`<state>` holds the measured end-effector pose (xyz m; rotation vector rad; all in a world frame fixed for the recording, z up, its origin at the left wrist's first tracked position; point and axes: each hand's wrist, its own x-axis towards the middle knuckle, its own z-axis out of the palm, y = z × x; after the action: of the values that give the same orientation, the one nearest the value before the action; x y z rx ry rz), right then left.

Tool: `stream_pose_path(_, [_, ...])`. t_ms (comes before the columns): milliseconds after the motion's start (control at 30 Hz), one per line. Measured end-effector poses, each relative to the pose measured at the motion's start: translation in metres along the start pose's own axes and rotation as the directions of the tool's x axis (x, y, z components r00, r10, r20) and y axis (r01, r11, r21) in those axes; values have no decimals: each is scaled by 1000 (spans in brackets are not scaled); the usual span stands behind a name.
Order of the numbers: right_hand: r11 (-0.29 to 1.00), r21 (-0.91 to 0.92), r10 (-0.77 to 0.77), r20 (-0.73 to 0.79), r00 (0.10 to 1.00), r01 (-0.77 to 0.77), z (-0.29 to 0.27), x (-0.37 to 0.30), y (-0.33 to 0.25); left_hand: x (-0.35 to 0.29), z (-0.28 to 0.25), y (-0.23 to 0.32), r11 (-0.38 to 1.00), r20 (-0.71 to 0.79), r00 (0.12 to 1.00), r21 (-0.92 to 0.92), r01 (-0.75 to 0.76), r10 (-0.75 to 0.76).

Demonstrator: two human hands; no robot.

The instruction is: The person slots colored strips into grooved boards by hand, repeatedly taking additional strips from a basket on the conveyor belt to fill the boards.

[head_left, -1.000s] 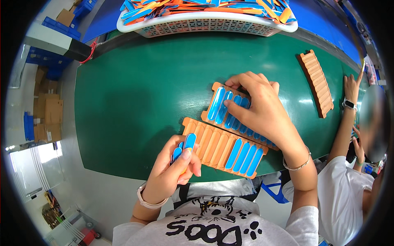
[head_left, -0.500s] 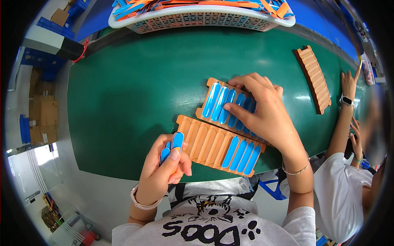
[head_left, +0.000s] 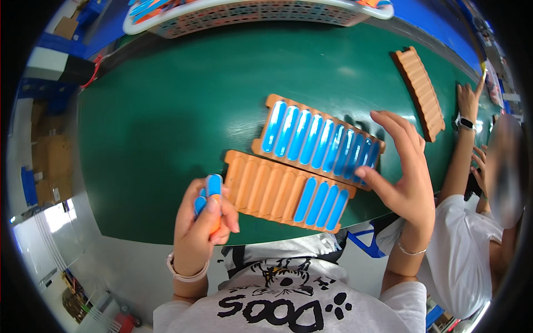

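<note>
My left hand (head_left: 199,225) is closed around a few blue-and-orange oblong pieces (head_left: 214,184), their blue rounded ends sticking up past the thumb. Beside it lies the near wooden tray (head_left: 252,186), with bare grooves on its left and several blue pieces (head_left: 321,204) in the grooves at its right. The far wooden tray (head_left: 256,146), almost against it, carries a full row of shiny blue pieces (head_left: 303,136). Over that tray's right end, my right hand (head_left: 410,186) is open, thumb and fingers spread, nothing between them. Its thumb tip is near the last pieces; contact is unclear.
At the far edge stands a white perforated basket (head_left: 266,21) of blue and orange pieces. Another grooved wooden tray (head_left: 423,94) lies at the right of the green table (head_left: 161,111). A co-worker's hand with a watch (head_left: 469,111) rests at the right edge.
My right hand has moved right, off the middle of the far tray, and its fingers have spread, uncovering the row. My left hand keeps its pieces. The whole view has shifted slightly.
</note>
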<state>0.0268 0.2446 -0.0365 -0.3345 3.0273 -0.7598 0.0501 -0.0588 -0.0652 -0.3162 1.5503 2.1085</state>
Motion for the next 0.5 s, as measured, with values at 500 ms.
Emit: stream_pose_path(500, [998, 49, 52, -245, 968, -41, 30, -31, 54, 8, 10, -8, 996, -49, 995, -20, -84, 83])
